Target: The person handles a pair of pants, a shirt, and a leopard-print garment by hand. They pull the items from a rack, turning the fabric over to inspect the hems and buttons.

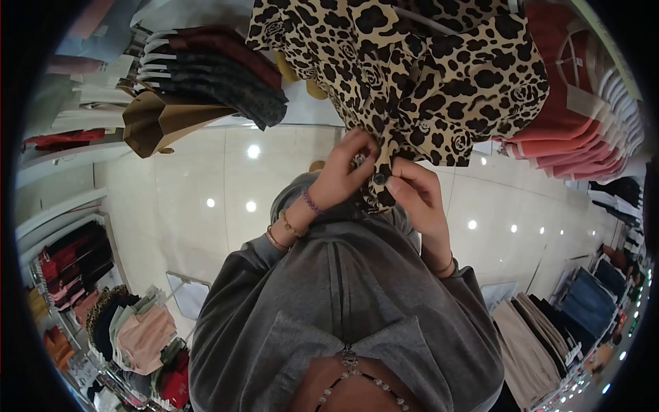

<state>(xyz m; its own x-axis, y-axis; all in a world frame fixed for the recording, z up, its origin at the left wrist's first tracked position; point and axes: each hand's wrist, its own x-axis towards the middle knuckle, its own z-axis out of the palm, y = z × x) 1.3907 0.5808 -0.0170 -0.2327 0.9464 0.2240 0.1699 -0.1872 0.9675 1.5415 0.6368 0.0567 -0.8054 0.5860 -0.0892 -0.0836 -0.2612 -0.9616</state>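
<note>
A leopard-print shirt (473, 89) hangs in front of me, with part of a white hanger (425, 20) showing at its neck. Both my hands are at the lower part of its front opening. My left hand (350, 165) has its fingers curled and closed on the shirt's fabric. Close beside it, my right hand (417, 192) pinches the shirt edge between thumb and fingers, next to a dark round button (379, 179). Bunched cloth hides some of the fingertips.
Dark garments (226, 69) hang at the upper left above a brown paper bag (165, 120). Coral and pink tops (563, 137) hang at the right. More clothes racks (144, 336) stand at the lower left, and folded-looking trousers (528, 350) hang at the lower right. The floor (192, 172) is pale tile.
</note>
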